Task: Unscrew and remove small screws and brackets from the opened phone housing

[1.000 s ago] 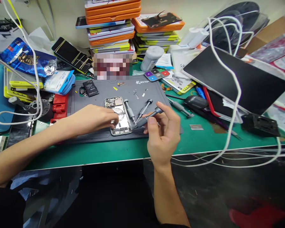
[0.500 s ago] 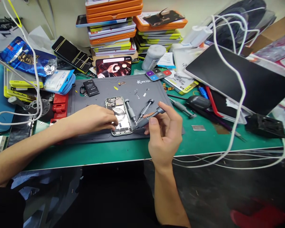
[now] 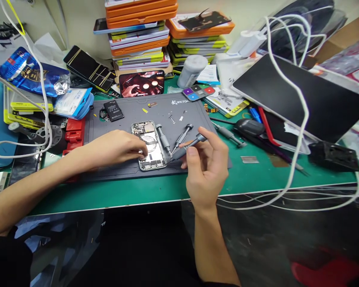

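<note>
An opened smartphone [image 3: 151,149] lies on the grey work mat [image 3: 122,171], its inner parts exposed. My left hand [image 3: 124,149] reaches over the phone's left edge, fingers curled together at the lower inside. Whatever its fingertips hold is hidden. My right hand [image 3: 208,171] is closed around a grey screwdriver [image 3: 185,150], whose tip points left towards the phone's lower right corner. Between phone and hand lie a second grey screwdriver [image 3: 163,138] and a third screwdriver [image 3: 182,137]. A black battery [image 3: 114,111] rests behind my left hand.
Small screws and metal bits [image 3: 172,118] lie on the mat. At the back stand a lit phone [image 3: 142,84], a white canister [image 3: 192,71] and stacked orange boxes [image 3: 142,20]. A black-screened tablet [image 3: 305,95] and white cable [image 3: 302,131] occupy the right. Red holders [image 3: 75,133] sit left.
The whole view has shifted slightly. Both hands keep nearly the same pose, left at the phone and right around the screwdriver.
</note>
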Motion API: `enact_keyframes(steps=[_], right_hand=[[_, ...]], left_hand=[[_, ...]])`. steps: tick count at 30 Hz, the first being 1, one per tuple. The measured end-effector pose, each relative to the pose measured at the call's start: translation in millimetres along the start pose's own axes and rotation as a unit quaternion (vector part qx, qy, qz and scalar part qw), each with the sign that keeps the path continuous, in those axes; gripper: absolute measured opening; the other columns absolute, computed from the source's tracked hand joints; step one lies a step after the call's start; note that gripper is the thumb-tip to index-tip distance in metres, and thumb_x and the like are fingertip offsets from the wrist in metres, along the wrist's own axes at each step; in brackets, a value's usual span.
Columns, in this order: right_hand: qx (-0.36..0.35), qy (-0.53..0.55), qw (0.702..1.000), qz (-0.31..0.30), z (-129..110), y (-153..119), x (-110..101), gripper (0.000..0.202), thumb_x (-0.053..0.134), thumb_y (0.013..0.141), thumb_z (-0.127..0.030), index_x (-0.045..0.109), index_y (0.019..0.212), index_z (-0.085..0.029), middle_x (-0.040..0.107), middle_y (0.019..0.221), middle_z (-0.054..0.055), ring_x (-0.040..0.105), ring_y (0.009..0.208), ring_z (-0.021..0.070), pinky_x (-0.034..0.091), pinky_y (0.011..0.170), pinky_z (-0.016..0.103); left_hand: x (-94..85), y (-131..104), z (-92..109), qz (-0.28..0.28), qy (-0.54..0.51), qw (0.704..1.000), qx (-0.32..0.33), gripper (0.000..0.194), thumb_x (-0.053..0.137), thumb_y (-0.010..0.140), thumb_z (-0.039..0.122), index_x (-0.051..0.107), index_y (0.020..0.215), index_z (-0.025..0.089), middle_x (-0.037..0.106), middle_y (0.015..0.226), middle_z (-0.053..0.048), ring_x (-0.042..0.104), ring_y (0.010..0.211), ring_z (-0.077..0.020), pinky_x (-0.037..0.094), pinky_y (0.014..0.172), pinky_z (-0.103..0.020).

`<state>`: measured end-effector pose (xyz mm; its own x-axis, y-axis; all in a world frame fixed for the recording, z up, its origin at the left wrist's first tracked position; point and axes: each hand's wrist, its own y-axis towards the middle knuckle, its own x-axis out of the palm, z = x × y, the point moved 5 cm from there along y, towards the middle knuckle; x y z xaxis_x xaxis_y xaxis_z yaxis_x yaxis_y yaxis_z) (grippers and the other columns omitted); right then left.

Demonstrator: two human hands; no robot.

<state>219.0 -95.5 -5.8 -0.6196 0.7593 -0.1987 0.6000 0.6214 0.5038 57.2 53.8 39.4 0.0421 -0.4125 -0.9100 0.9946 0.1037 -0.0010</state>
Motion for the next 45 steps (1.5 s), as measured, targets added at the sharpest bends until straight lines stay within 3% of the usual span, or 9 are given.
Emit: enact_keyframes(steps=[12, 17, 21, 25, 31, 35, 38, 40, 45], right_hand=[[0.008, -0.014, 1.000, 0.001, 0, -1, 0, 0.040, 0.059, 0.105, -0.031, 0.059, 0.145, -0.027, 0.077, 0.103, 0.008, 0.074, 0.083, 0.0212, 0.064, 0.068, 0.038], [0.000, -0.017, 1.000, -0.001, 0, 0, 0, 0.041, 0.059, 0.105, -0.032, 0.059, 0.146, -0.026, 0.077, 0.103, 0.008, 0.075, 0.083, 0.0213, 0.063, 0.064, 0.037], [0.002, -0.014, 1.000, -0.003, 1, 0, 0, 0.041, 0.059, 0.105, -0.031, 0.058, 0.146, -0.027, 0.077, 0.104, 0.008, 0.075, 0.084, 0.0208, 0.062, 0.064, 0.036], [0.001, -0.011, 1.000, -0.001, 0, 0, 1, 0.041, 0.060, 0.105, -0.030, 0.059, 0.145, -0.026, 0.077, 0.103, 0.008, 0.075, 0.085, 0.0205, 0.064, 0.067, 0.036], [0.002, -0.015, 1.000, -0.001, 1, -1, 0, 0.042, 0.059, 0.105, -0.030, 0.059, 0.146, -0.028, 0.077, 0.104, 0.008, 0.075, 0.087, 0.0219, 0.064, 0.068, 0.037], [-0.019, -0.008, 0.999, -0.026, -3, 0, 4, 0.050, 0.064, 0.102, -0.027, 0.053, 0.151, -0.030, 0.076, 0.105, 0.007, 0.074, 0.090, 0.0217, 0.065, 0.069, 0.035], [-0.053, 0.002, 0.997, -0.056, -9, -1, 9, 0.063, 0.070, 0.097, -0.021, 0.047, 0.154, -0.030, 0.074, 0.104, 0.006, 0.073, 0.091, 0.0209, 0.065, 0.070, 0.034], [-0.071, 0.013, 0.996, -0.060, -12, -1, 11, 0.064, 0.070, 0.096, -0.017, 0.046, 0.154, -0.031, 0.073, 0.102, 0.005, 0.073, 0.089, 0.0197, 0.066, 0.073, 0.035], [-0.106, 0.043, 0.993, 0.017, -12, 0, 3, 0.058, 0.062, 0.099, -0.013, 0.048, 0.152, -0.032, 0.068, 0.090, 0.000, 0.069, 0.071, 0.0151, 0.065, 0.068, 0.034]], left_hand=[[3.8, 0, 2, -0.004, -0.001, 1.000, -0.004, 0.019, 0.060, 0.107, 0.027, 0.078, 0.110, 0.021, 0.077, 0.103, -0.005, 0.073, 0.088, -0.0159, 0.048, 0.075, -0.025], [4.3, 0, -1, -0.012, 0.011, 0.999, -0.050, 0.021, 0.064, 0.105, 0.029, 0.068, 0.124, 0.021, 0.079, 0.109, -0.005, 0.072, 0.081, -0.0155, 0.046, 0.071, -0.025], [4.1, -1, 8, -0.008, 0.064, 0.998, -0.017, 0.012, 0.059, 0.106, 0.022, 0.071, 0.109, 0.020, 0.076, 0.101, -0.004, 0.071, 0.082, -0.0155, 0.044, 0.069, -0.025], [5.7, -3, 22, -0.021, 0.173, 0.985, -0.004, 0.017, 0.057, 0.102, 0.009, 0.071, 0.097, 0.017, 0.073, 0.091, -0.004, 0.067, 0.076, -0.0155, 0.038, 0.061, -0.026], [7.9, -9, 50, -0.049, 0.236, 0.968, -0.063, 0.042, 0.049, 0.111, 0.046, 0.074, 0.098, 0.016, 0.069, 0.094, -0.009, 0.068, 0.075, -0.0206, 0.038, 0.055, -0.030], [23.1, -16, 73, -0.039, 0.302, 0.947, -0.107, 0.050, 0.056, 0.107, 0.056, 0.074, 0.105, 0.009, 0.066, 0.093, -0.011, 0.066, 0.078, -0.0237, 0.041, 0.055, -0.032], [43.6, -20, 90, -0.007, 0.378, 0.918, -0.119, 0.046, 0.049, 0.111, 0.043, 0.075, 0.108, 0.005, 0.067, 0.094, -0.016, 0.065, 0.080, -0.0264, 0.047, 0.060, -0.036], [56.5, -22, 97, 0.009, 0.439, 0.890, -0.123, 0.046, 0.045, 0.113, 0.036, 0.074, 0.118, 0.000, 0.069, 0.113, -0.025, 0.068, 0.094, -0.0301, 0.050, 0.065, -0.037], [67.9, -26, 103, 0.034, 0.488, 0.863, -0.123, 0.047, 0.042, 0.113, 0.032, 0.071, 0.132, 0.000, 0.071, 0.122, -0.025, 0.069, 0.104, -0.0304, 0.054, 0.076, -0.036]])
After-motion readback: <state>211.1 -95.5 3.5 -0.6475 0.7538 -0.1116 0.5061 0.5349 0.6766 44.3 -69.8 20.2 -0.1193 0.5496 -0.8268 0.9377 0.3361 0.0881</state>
